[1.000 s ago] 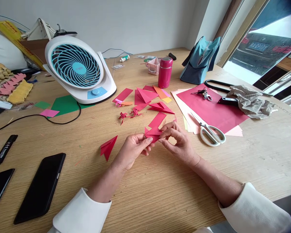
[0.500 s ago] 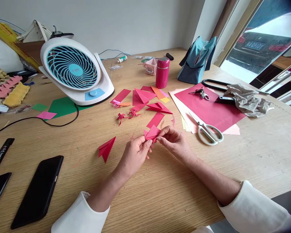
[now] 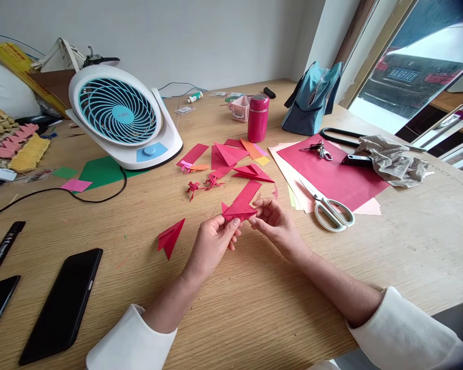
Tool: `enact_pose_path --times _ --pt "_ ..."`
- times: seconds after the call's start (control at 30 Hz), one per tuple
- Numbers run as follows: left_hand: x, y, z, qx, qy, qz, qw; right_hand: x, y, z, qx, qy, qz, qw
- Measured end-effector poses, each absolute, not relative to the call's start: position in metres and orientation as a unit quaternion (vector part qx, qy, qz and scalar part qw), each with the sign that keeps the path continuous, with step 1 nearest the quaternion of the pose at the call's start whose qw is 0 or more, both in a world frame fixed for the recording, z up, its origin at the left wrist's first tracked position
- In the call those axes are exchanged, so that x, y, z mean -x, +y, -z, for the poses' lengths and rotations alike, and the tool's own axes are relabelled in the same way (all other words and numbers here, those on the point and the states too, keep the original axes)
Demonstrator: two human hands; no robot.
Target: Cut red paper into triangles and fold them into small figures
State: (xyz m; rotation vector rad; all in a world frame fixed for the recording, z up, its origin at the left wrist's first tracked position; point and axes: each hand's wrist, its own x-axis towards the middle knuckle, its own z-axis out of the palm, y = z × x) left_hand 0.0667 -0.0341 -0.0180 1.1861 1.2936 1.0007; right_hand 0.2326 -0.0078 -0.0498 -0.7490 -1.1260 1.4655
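Observation:
Between my two hands is a small folded red paper (image 3: 239,210), held just above the table. My left hand (image 3: 215,239) pinches its near left edge between thumb and fingers. The fingertips of my right hand (image 3: 275,223) are closed at its right corner. Just beyond it lies a flat red paper strip (image 3: 248,190), partly hidden by the folded piece. To the left rests another folded red paper (image 3: 171,238) with a pointed shape. Two small red origami figures (image 3: 212,181) sit farther back, near a folded red piece (image 3: 254,173).
White-handled scissors (image 3: 334,213) lie on the right, overlapping a stack of red and pale paper sheets (image 3: 355,187). A white fan (image 3: 170,139) stands back left, a pink flask (image 3: 258,118) and blue bag (image 3: 312,103) behind. A black phone (image 3: 61,306) and marker (image 3: 5,245) lie left.
The folded red paper has tilted flatter in my hands, its upper flap now lying lower and pointing left. My hands stay in nearly the same place; the view has shifted slightly.

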Motion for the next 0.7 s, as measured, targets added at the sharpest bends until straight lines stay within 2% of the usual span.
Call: enact_pose_path --times 0.17,0.7 --pt "-0.07 -0.035 0.022 -0.487 0.536 -0.418 0.548 -0.235 -0.012 0.046 0.334 -0.491 -0.652 0.47" --pt "-0.069 -0.034 0.024 -0.547 0.533 -0.392 0.513 -0.232 -0.013 0.042 0.359 -0.46 -0.654 0.481"
